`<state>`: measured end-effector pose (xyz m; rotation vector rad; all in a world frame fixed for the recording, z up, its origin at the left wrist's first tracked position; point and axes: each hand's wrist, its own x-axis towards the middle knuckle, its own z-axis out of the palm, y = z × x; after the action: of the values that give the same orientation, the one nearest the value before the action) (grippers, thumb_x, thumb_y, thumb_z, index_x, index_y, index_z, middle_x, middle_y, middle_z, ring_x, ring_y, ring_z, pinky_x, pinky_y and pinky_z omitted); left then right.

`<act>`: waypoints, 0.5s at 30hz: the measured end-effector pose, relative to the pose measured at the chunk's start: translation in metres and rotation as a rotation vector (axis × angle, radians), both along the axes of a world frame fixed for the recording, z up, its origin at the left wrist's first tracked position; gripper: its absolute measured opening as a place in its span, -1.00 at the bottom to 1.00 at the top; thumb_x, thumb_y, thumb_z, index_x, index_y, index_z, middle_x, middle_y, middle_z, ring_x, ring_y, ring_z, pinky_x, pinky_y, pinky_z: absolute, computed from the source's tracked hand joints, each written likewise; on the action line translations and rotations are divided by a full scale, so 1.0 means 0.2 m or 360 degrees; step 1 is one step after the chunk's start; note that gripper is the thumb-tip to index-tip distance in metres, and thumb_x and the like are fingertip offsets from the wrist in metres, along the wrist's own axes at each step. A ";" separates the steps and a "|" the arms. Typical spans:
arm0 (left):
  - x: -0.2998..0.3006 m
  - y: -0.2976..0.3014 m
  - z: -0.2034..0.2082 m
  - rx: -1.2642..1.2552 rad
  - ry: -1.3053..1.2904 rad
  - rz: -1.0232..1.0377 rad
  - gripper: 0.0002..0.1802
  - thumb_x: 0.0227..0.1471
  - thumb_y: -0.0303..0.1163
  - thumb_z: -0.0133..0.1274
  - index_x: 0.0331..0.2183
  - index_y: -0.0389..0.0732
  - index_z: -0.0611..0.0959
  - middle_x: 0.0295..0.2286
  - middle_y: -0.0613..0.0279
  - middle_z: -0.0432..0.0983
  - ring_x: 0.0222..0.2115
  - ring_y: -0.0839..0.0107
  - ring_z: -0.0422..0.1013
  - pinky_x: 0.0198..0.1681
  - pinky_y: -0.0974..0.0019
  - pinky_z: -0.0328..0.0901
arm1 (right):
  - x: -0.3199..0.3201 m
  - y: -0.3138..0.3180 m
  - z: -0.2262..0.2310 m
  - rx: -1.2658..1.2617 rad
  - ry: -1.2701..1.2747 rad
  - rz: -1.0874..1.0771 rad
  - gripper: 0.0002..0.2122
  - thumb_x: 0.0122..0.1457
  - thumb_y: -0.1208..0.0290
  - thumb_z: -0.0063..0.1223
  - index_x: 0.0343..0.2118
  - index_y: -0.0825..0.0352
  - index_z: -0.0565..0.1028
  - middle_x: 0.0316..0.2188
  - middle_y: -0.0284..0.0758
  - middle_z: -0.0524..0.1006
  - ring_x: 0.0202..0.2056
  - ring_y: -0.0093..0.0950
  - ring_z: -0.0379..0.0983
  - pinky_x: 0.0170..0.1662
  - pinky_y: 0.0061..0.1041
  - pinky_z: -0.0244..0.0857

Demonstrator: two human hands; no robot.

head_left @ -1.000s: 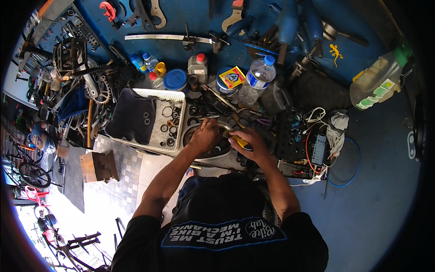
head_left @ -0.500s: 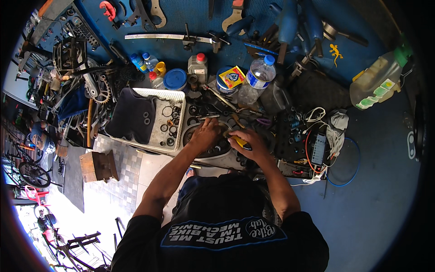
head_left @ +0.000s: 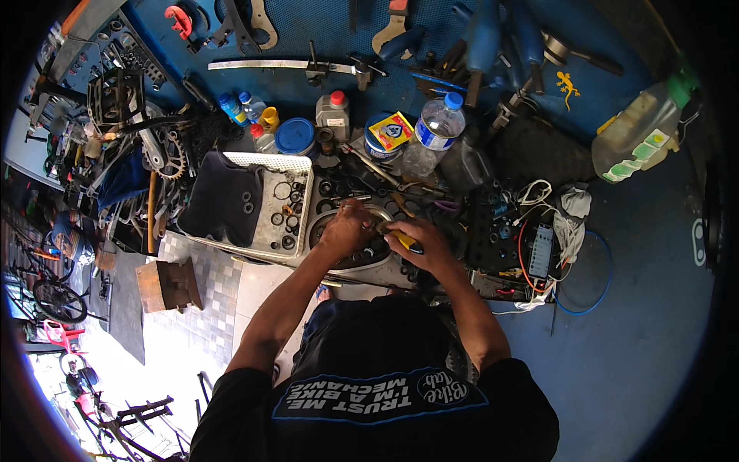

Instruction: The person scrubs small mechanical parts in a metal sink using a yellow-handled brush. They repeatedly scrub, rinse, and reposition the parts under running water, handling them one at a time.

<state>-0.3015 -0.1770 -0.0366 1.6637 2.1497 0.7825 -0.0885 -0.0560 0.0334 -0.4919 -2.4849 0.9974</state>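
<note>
Head camera is looking down on a crowded tabletop [head_left: 402, 276], whose front edge is running just before the person's body. At the left, a white plastic basket [head_left: 305, 202] with a perforated wall is sitting near an oval, light-rimmed tray [head_left: 368, 268], leaving only a narrow gap between them. Bottles and tubs are crowding the back edge below a blue pegboard [head_left: 323, 31], and white cables [head_left: 571, 231] are tangling at the right end, so room for sideways movement is looking tight. A soft, dark cloth [head_left: 219, 199] is covering the basket's left part, while round black rings are lying on its pale, stained base. A clear bottle [head_left: 435, 158] with a blue cap is standing behind the tray. Over the tray, the left hand [head_left: 348, 229] is bending its fingers; whether they are pinching anything, I cannot tell. Beside it, the right hand [head_left: 423, 245] is clamping around a yellow-handled tool [head_left: 408, 241], whose head is pointing toward the left hand above the tray's right side.
</note>
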 end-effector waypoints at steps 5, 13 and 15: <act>-0.04 -0.05 0.14 -0.0358 -0.1090 0.0463 -0.77 0.08 -0.45 0.40 -0.25 -0.27 0.67 -0.33 0.17 0.64 -0.33 0.32 0.66 -0.34 0.23 0.60 | -0.06 0.03 -0.09 0.0199 -0.0035 0.0082 -0.78 0.25 0.22 0.38 -0.12 0.18 0.67 -0.29 -0.27 0.70 -0.20 -0.22 0.61 -0.13 -0.25 0.48; -0.04 -0.14 -0.07 0.0286 -0.1804 0.0563 -0.56 0.21 -0.64 0.18 0.13 -0.33 0.63 -0.15 0.16 0.68 -0.30 0.42 0.66 -0.23 0.33 0.65 | -0.19 0.02 -0.12 -0.0042 -0.0182 -0.0053 -0.76 0.29 0.23 0.35 -0.20 0.32 0.66 -0.35 -0.26 0.69 -0.33 -0.32 0.65 -0.24 -0.42 0.46; -0.03 -0.15 -0.06 0.0282 -0.1828 0.0572 -0.53 0.22 -0.68 0.09 0.17 -0.35 0.61 -0.14 0.14 0.69 -0.28 0.41 0.66 -0.18 0.32 0.65 | -0.22 -0.01 -0.09 -0.0389 -0.0090 -0.0105 -0.73 0.35 0.18 0.31 -0.16 0.32 0.67 -0.37 -0.30 0.69 -0.35 -0.46 0.63 -0.26 -0.46 0.44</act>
<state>-0.3076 -0.2061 -0.0489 0.5355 1.5094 1.5574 -0.1331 -0.0585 0.0160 -0.6813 -2.3895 1.2845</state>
